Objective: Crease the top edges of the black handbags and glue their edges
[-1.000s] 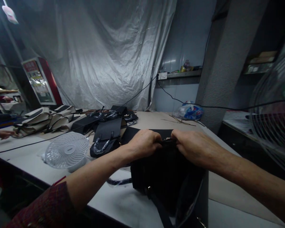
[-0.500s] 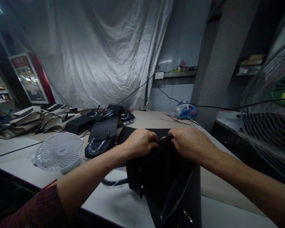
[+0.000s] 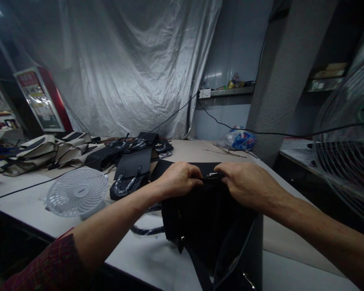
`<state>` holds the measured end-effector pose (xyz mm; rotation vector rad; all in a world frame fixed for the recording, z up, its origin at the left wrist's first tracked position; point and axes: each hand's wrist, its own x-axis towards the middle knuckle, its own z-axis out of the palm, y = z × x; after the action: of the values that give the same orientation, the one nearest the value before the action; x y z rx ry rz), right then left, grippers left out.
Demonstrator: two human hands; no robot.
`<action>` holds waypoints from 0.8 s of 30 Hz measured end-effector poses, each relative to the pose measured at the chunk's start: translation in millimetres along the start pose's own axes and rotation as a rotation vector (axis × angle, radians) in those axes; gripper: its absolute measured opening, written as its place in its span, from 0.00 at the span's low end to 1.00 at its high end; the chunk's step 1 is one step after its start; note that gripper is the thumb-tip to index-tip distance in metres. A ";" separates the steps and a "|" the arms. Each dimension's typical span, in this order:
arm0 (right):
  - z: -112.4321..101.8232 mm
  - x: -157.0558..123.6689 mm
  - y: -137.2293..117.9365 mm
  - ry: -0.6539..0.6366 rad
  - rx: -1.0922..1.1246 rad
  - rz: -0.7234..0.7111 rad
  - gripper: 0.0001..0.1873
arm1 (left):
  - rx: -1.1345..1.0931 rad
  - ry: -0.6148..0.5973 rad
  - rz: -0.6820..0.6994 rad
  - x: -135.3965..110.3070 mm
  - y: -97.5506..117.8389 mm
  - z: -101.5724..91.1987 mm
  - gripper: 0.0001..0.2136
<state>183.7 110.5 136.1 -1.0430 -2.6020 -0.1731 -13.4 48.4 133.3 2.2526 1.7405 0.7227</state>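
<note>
Head view: left hand (image 3: 178,180) and right hand (image 3: 250,186) both closed on the top edge of a black bag (image 3: 209,222), frame centre, pinching a small metal fitting (image 3: 211,175) between them. Bag stands at the table's (image 3: 145,258) near edge. White fan (image 3: 77,192) lower left, well apart; bare tabletop lies between.
</note>
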 end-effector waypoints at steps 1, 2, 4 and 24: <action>0.5 0.7 0.3 0.002 -0.015 0.016 0.14 | 0.013 0.002 0.006 -0.2 1.0 0.2 0.06; 1.0 1.5 0.4 -0.002 -0.027 0.027 0.14 | 0.023 0.003 0.013 -0.3 1.9 0.4 0.06; 1.4 2.6 -0.1 -0.029 -0.041 0.040 0.14 | 0.036 -0.003 0.021 -0.5 3.0 0.8 0.06; -7.1 -0.9 -13.2 -0.090 -0.014 0.003 0.13 | 0.067 0.028 -0.014 -2.9 3.1 0.7 0.07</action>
<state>177.0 98.8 142.7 -1.0837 -2.6828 -0.1473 -11.0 44.8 133.3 2.2817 1.8169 0.7069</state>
